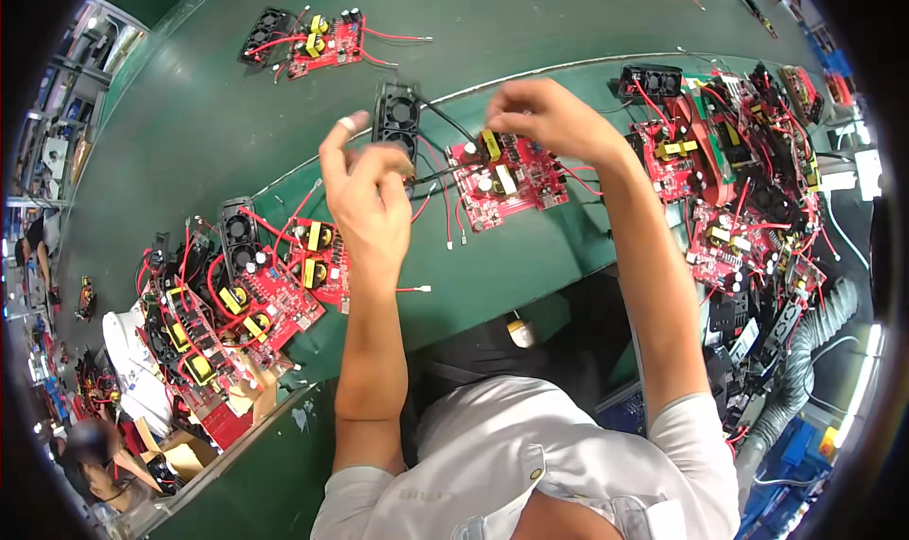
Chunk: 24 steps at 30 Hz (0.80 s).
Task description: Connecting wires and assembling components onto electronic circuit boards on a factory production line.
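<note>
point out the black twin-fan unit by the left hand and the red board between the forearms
Black twin-fan unit (401, 113): head view, on its upper fan.
Red board (529, 179): head view, on its component side, right of centre.

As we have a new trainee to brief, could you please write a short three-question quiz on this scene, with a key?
1. True or false: the middle red board lies to the right of the nearby black fan unit.
2. Which of these is nearest the fingers of the left hand?
A) the grey ribbed hose
B) the black fan unit
C) the white shirt
3. Fill in the colour: the worktable has a ____ surface.

Key: 1. True. 2. B. 3. Green.
</note>
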### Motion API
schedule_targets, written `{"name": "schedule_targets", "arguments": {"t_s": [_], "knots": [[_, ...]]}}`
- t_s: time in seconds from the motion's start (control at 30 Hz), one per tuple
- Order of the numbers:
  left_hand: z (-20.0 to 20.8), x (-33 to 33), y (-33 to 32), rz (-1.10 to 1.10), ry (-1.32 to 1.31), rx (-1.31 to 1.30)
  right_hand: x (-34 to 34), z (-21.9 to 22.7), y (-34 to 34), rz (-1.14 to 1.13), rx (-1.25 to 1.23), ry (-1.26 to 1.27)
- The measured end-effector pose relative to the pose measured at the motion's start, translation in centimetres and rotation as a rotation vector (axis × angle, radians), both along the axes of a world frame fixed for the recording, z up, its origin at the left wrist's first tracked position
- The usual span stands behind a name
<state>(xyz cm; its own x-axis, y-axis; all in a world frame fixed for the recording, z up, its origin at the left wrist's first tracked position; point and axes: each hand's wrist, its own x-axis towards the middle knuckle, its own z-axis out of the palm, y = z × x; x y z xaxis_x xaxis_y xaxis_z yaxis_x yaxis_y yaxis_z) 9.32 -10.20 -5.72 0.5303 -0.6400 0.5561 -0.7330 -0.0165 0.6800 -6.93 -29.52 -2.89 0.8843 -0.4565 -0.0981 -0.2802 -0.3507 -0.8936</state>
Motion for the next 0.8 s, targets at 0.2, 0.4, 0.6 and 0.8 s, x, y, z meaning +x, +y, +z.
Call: {"name": "schedule_targets", "arguments": {"t_s": [0.2,0.4,0.6,0.8], "knots": [[0.3,-3.4,1.6,-0.173,-0.28,0.443,-6.2,-2.5,6.2,-0.359,0.153,-0.135],[-0.1,-4.7,1.2,-0.108,-0.458,0.556,-6.7,-5.8,7.8,-0.452,0.182,-0.286],[1.0,-5.4,0.0,-0.041,-0.427,0.296,-7.6,-5.7,7.2,-0.477,0.277,-0.333],[0.7,-6.9,-1.5,-0.607,0.158,0.138,-7.6,-6.3,6.7,-0.467,0.456,-0.425]]}}
